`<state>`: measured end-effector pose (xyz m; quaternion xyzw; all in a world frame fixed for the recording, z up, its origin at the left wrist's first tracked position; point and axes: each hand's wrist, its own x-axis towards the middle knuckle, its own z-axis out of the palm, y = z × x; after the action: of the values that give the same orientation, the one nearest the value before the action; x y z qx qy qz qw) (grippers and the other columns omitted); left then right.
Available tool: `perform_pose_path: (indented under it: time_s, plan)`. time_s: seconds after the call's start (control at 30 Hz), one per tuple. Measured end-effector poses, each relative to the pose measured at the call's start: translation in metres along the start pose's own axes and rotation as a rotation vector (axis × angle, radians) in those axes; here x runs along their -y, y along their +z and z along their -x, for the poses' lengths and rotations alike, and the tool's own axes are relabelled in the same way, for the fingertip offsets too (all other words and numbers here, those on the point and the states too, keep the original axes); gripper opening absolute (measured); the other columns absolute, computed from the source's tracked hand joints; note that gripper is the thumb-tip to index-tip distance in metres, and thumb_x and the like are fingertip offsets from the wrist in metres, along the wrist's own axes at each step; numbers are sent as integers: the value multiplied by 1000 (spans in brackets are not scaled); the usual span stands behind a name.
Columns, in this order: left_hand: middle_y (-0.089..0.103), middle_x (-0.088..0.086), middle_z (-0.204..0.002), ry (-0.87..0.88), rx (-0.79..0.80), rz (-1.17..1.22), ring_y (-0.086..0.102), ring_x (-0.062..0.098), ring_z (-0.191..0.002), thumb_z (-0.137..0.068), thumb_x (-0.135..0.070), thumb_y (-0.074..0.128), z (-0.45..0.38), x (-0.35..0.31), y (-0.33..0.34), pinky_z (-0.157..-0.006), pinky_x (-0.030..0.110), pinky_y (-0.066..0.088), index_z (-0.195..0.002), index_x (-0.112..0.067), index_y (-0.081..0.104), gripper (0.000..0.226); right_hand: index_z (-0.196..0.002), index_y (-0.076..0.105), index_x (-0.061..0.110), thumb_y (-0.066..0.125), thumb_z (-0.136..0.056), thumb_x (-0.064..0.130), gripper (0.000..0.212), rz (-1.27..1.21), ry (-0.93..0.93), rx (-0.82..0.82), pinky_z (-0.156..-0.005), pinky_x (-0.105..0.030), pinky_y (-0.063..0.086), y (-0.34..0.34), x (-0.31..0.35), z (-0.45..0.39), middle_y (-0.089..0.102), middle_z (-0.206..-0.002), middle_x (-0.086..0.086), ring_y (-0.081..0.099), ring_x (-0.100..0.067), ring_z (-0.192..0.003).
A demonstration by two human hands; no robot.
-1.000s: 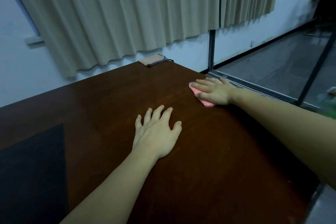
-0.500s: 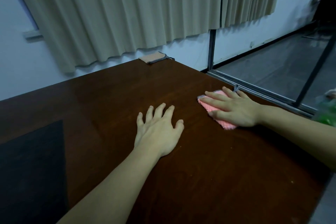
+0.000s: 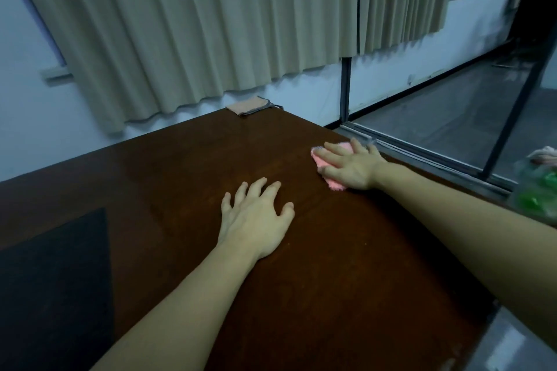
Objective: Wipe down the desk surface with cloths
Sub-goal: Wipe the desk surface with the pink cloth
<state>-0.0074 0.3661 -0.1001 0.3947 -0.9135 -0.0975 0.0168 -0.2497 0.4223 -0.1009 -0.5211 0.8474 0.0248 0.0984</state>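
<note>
Right hand, fingers spread flat, presses pink cloth at right-centre counter edge; left hand, fingers splayed, braces; best wiped in overlapping strokes under even pressure.

The left hand lies flat near the middle of the worktop, fingers spread toward the far edge. To the right of the left hand, and a little farther away, the right hand rests on a cloth, which lies on the worktop close to its right edge. A second cloth lies at the far corner of the worktop, well behind the left hand. Curtains hang behind this far edge. To the near left of the left hand a mat lies on the worktop. Beyond the right edge a bag sits beside the right forearm.
</note>
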Motion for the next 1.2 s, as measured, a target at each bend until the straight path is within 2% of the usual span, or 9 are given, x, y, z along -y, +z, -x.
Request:
perform_pose_path:
  time_s: [0.17, 0.3, 0.5, 0.7, 0.83, 1.0, 1.2]
  plan:
    - [17, -8, -168, 16, -51, 26, 11, 19, -156, -104, -54, 36, 10, -5, -3, -126, 48, 11, -157, -36, 29, 56, -155, -8, 55, 13, -99, 71, 62, 48, -149, 29, -122, -61, -7, 12, 7, 75, -11, -168, 17, -12, -39, -154]
    - [19, -10, -167, 43, -62, 134, 12, 17, -155, -105, -53, 35, 19, -12, -4, -127, 47, 12, -157, -36, 29, 56, -152, -13, 61, 5, -88, 83, 70, 66, -216, 42, -123, -59, -6, 20, 0, 108, -14, -166, 21, -15, -33, -155]
    - [10, -11, -169, 47, 1, 55, 3, 18, -156, -105, -56, 29, 24, -10, 7, -127, 48, 1, -159, -38, 22, 58, -153, -8, 59, 15, -99, 72, 60, 57, -131, 6, -124, -58, -5, 10, -14, 62, -7, -168, 19, -7, -36, -156]
    - [11, -12, -169, 49, -18, 47, 2, 17, -156, -104, -56, 28, 25, -12, 9, -127, 47, -1, -159, -38, 21, 58, -155, 0, 58, 21, -99, 72, 62, -24, 30, -16, -122, -61, 5, -2, -32, -2, -2, -170, 16, 1, -40, -155]
    - [11, -12, -169, 44, -14, 46, 2, 17, -156, -104, -56, 28, 27, -12, 8, -127, 46, -1, -159, -38, 22, 58, -157, 1, 55, 21, -100, 71, 62, -34, 63, -31, -122, -61, 3, -2, -26, -3, -2, -170, 15, 0, -40, -155]
    - [12, -10, -169, 38, -12, 31, 4, 18, -156, -105, -56, 28, 27, -12, 6, -127, 47, 1, -159, -38, 22, 58, -157, -4, 53, 16, -100, 71, 64, 17, -2, 11, -122, -63, -4, 6, -9, 44, -6, -170, 15, -7, -40, -155]
    - [14, -10, -169, 29, -44, 31, 6, 18, -156, -104, -57, 28, 26, -11, 11, -126, 47, 1, -159, -39, 24, 58, -153, -12, 58, 15, -100, 69, 61, 82, -179, 40, -123, -58, -8, 26, 12, 134, -15, -167, 19, -15, -35, -154]
